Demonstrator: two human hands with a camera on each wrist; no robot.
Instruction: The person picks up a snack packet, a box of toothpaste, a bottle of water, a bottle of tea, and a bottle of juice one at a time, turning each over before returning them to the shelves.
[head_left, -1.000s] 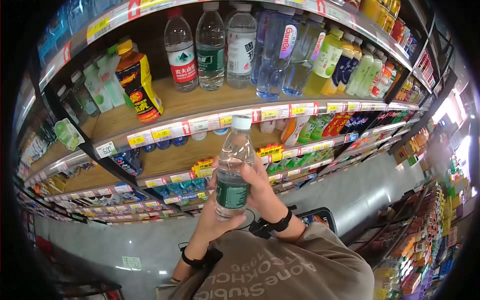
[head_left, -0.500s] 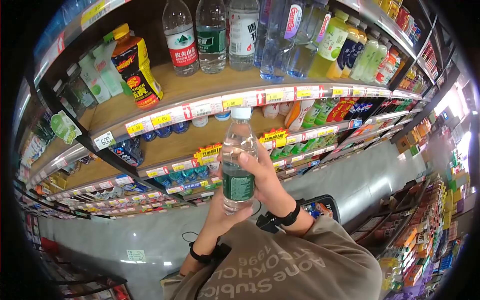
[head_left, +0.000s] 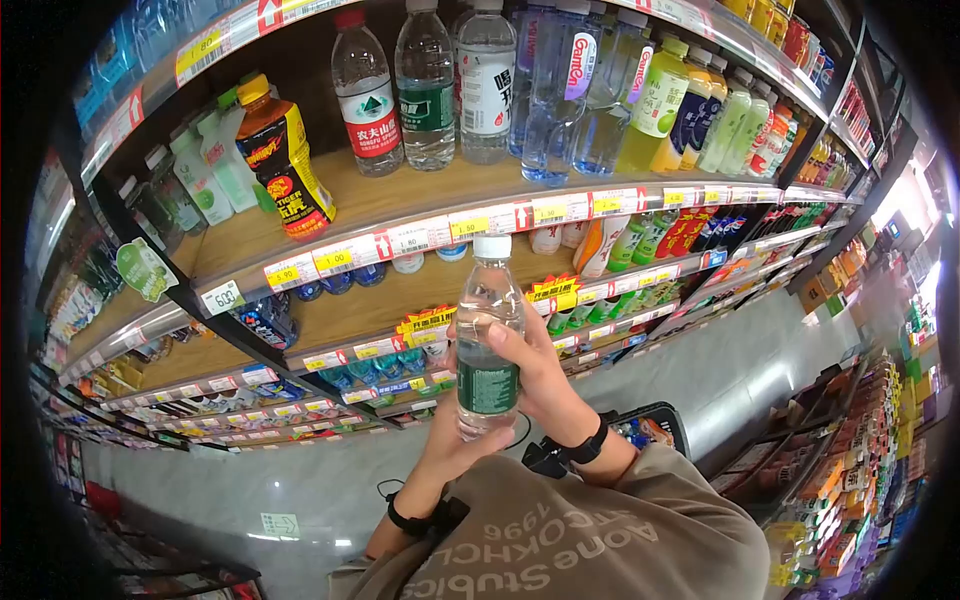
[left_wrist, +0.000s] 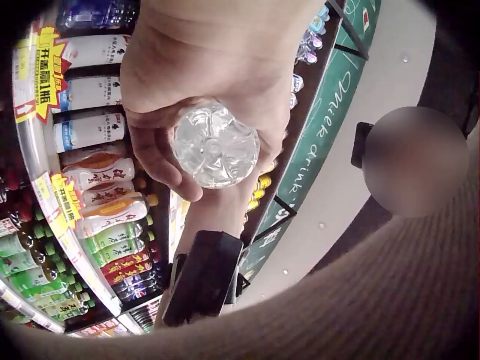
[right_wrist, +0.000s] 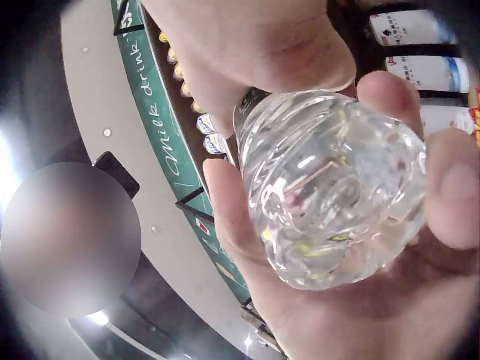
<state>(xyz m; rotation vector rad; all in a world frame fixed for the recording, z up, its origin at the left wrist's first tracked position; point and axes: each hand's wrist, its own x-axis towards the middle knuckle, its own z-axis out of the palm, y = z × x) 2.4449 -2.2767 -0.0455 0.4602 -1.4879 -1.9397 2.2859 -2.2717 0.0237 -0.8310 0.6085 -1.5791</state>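
Observation:
In the head view a clear plastic water bottle point(head_left: 490, 388) with a white cap and green label stands nearly upright in front of the shelves, held by both hands. My right hand point(head_left: 541, 378) grips it from the right, thumb across the front above the label. Lower down, my left hand point(head_left: 452, 447) holds the base, its thumb along the bottom edge; other fingers are hidden behind the bottle. The left wrist view shows the round bottle base point(left_wrist: 216, 146) from below. Fingers curl round the ridged lower bottle point(right_wrist: 337, 199) in the right wrist view.
A shelf edge with price tags point(head_left: 430, 235) runs behind the bottle. Above it stand a red-label water bottle point(head_left: 367, 105), a similar green-label bottle point(head_left: 428, 105) and a black-and-yellow drink bottle point(head_left: 290, 165). A dark basket point(head_left: 655, 425) is beyond the right forearm.
The bottle has turned slightly between the hands, bringing the label's fine print round to the front. Both hands keep hold of it. The head view has shifted a little.

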